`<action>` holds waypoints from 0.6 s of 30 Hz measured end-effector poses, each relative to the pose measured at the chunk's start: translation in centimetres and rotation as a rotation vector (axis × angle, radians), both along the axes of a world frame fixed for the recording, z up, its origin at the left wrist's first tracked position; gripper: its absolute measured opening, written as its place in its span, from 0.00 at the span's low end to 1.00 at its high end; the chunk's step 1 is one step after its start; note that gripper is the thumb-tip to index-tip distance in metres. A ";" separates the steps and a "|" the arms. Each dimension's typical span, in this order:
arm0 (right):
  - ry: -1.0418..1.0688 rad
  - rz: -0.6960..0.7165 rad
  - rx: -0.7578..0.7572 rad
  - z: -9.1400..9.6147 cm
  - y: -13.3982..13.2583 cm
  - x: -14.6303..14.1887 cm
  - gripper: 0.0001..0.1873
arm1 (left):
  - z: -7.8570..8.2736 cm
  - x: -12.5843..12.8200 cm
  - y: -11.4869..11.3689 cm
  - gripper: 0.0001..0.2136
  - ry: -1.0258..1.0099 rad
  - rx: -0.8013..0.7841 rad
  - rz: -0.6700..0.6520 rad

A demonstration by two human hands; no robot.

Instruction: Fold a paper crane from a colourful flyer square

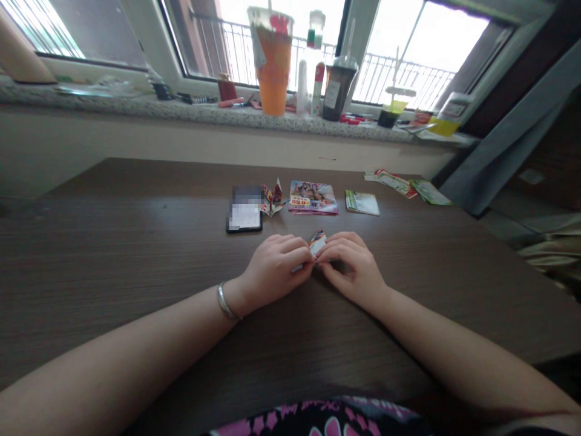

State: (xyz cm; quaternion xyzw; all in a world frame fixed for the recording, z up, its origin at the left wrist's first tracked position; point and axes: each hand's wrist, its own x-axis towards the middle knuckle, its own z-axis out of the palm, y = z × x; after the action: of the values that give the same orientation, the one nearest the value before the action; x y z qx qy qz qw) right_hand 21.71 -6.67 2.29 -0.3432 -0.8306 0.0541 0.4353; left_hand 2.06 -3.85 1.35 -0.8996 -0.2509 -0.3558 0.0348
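Between my two hands is a small folded piece of printed paper (318,241), white with orange and dark colours, mostly covered by fingers. My left hand (279,266), with a silver bangle at the wrist, is closed on its left side. On the right side my right hand (351,263) pinches it with bent fingers, and the thumb reaches in from below. Just beyond my hands stands a folded paper crane (273,198) in red and white, beside a dark tablet or phone (245,221) with a blurred screen.
A stack of colourful printed leaflets (313,197) lies past my hands, with a smaller pile of paper (362,203) to its right. More printed strips (397,183) lie at the table's far right. Cups, including a large orange drink (275,72), and bottles line the granite windowsill (181,115).
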 end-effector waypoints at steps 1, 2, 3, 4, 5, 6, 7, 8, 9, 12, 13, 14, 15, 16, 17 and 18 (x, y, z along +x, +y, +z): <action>0.007 -0.007 -0.003 0.0 0.0 0.0 0.06 | 0.0 0.0 0.0 0.04 0.004 0.005 -0.002; 0.013 -0.014 -0.006 -0.1 0.0 0.0 0.06 | 0.0 0.0 0.0 0.04 0.006 0.010 -0.002; 0.016 -0.019 -0.009 -0.1 0.0 0.0 0.06 | 0.0 0.0 0.0 0.04 0.006 0.014 -0.001; 0.015 -0.019 -0.009 -0.1 0.0 0.0 0.06 | 0.0 0.0 0.0 0.04 0.004 0.019 0.002; 0.009 -0.014 -0.006 -0.1 0.1 -0.1 0.06 | 0.0 0.0 0.0 0.04 0.003 0.024 0.006; 0.000 -0.004 -0.001 -0.1 0.1 -0.1 0.07 | 0.0 0.0 0.0 0.04 0.006 0.026 0.010; -0.009 0.007 0.007 -0.1 0.1 -0.1 0.07 | 0.0 0.0 0.0 0.04 0.011 0.029 0.015; -0.014 0.015 0.016 -0.1 0.2 -0.2 0.06 | 0.0 0.0 0.0 0.03 0.020 0.033 0.019; -0.018 0.020 0.025 0.0 0.2 -0.2 0.06 | 0.0 0.0 -0.1 0.03 0.032 0.036 0.021; -0.023 0.008 0.031 0.1 0.1 -0.4 0.06 | 0.1 -0.1 -0.1 0.05 0.066 0.048 0.011; -0.026 -0.004 0.029 0.1 0.1 -0.4 0.06 | 0.2 -0.1 -0.1 0.06 0.070 0.049 0.005; -0.031 -0.018 0.025 0.1 0.0 -0.4 0.07 | 0.2 -0.1 -0.1 0.06 0.072 0.047 0.000; -0.038 -0.033 0.023 0.0 0.0 -0.3 0.07 | 0.2 -0.1 0.0 0.07 0.072 0.043 -0.002; -0.045 -0.047 0.022 0.0 0.0 -0.3 0.07 | 0.2 -0.1 0.0 0.07 0.070 0.037 -0.002; -0.052 -0.057 0.024 -0.1 0.0 -0.3 0.07 | 0.2 -0.1 0.0 0.07 0.067 0.030 -0.003; -0.058 -0.064 0.026 -0.1 0.0 -0.2 0.07 | 0.1 -0.1 0.0 0.06 0.064 0.022 -0.004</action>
State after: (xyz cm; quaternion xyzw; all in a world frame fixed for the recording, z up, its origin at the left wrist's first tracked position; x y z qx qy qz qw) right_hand 21.48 -6.62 2.14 -0.3655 -0.8320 0.0196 0.4170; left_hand 2.00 -3.82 1.48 -0.9106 -0.2438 -0.3295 0.0519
